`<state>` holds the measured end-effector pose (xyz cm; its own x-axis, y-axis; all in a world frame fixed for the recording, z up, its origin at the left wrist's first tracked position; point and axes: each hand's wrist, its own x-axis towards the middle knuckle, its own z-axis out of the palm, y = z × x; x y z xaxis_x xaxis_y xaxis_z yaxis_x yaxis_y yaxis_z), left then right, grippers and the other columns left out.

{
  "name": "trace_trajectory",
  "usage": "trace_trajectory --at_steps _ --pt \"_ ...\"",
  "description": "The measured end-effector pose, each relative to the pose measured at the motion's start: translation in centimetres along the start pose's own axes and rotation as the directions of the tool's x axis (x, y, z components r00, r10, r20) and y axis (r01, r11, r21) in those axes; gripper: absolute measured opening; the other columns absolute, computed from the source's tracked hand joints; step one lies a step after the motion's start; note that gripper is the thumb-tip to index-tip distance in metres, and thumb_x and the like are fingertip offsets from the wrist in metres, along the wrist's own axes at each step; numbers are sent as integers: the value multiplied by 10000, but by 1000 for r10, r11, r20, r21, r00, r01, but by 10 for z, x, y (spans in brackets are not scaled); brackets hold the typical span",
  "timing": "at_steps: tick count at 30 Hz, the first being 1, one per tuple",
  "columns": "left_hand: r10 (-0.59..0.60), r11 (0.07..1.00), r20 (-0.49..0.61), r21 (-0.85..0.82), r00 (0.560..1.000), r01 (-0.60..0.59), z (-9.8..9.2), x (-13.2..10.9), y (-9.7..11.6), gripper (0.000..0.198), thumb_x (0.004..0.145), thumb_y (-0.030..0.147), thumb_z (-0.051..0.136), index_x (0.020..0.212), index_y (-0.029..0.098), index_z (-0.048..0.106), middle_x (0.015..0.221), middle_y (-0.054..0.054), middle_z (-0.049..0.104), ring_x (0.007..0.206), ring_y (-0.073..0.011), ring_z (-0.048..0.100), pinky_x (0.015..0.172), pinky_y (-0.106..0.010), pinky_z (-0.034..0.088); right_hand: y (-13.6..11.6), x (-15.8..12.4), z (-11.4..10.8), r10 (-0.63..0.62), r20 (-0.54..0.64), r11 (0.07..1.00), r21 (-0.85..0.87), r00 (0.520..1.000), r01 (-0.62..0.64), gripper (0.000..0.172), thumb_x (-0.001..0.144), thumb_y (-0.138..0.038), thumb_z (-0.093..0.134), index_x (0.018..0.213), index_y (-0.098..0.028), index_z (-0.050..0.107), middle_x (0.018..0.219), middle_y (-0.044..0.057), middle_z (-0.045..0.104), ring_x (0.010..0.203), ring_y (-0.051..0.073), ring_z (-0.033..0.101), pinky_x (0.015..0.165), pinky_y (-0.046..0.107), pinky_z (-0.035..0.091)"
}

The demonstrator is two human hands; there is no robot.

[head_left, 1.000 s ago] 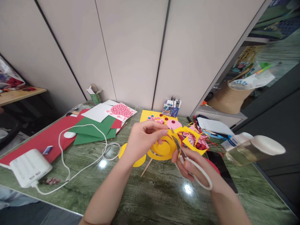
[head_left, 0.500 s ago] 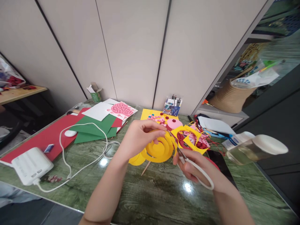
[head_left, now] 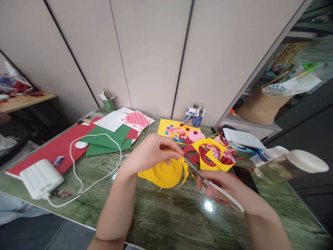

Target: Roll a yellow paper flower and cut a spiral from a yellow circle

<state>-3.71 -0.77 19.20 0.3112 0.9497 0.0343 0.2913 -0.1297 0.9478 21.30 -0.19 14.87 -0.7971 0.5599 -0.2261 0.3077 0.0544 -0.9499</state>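
My left hand pinches the upper edge of a yellow paper spiral, which hangs over the green marbled table. In my right hand are white-handled scissors, their blades pointing up and left to the paper's edge beside my left fingertips. A thin, wavy yellow strip dangles at the spiral's right side. Below the spiral, the tip of a wooden stick pokes out. Behind my hands, a yellow sheet bears pink and blue balls and a pink disc.
Cut yellow frames and red scraps lie behind my right hand. A phone and a lidded jar stand to the right. At left are a white power bank with its cable, green paper and red paper.
The spiral has tilted and slid slightly down and left, its rings now closer together. The scissors have turned, and their blades show more fully near my left fingertips. The whole view has shifted a little.
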Motion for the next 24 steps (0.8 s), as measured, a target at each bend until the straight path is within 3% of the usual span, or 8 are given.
trace_trajectory --at_steps 3,7,10,14,24 --pt "11 1000 -13 -18 1000 -11 0 1 0 97 741 222 629 778 178 707 666 -1 667 546 -77 577 514 -169 464 1 2 0 -1 -15 1000 17 1000 1 374 822 -526 546 858 -154 549 594 -60 377 447 39 299 380 166 201" --pt "67 988 -192 -120 979 -91 6 5 2 188 726 224 655 910 200 683 888 -13 696 603 -73 614 589 -183 513 1 6 2 -40 -127 998 51 991 47 371 820 -535 542 873 -168 542 586 -66 369 445 43 298 392 168 216" --pt "63 980 -258 -168 964 -109 8 6 2 162 726 218 662 882 185 687 825 -11 700 589 -65 610 584 -170 512 2 7 3 -40 -168 997 55 985 50 359 827 -529 536 885 -175 542 537 -78 336 440 52 281 396 177 200" --pt "37 978 -262 -189 964 -89 9 6 1 129 712 228 682 831 186 708 684 2 681 570 -68 599 555 -158 499 4 5 5 -52 -163 996 67 985 64 409 808 -570 530 933 -181 539 579 -68 358 461 57 284 404 185 192" --pt "41 993 -205 -97 978 -62 7 5 3 84 704 216 679 773 182 712 689 4 684 514 -58 556 498 -162 449 2 2 5 -29 -147 999 38 989 35 442 800 -601 511 932 -179 536 585 -67 347 465 59 278 411 192 188"
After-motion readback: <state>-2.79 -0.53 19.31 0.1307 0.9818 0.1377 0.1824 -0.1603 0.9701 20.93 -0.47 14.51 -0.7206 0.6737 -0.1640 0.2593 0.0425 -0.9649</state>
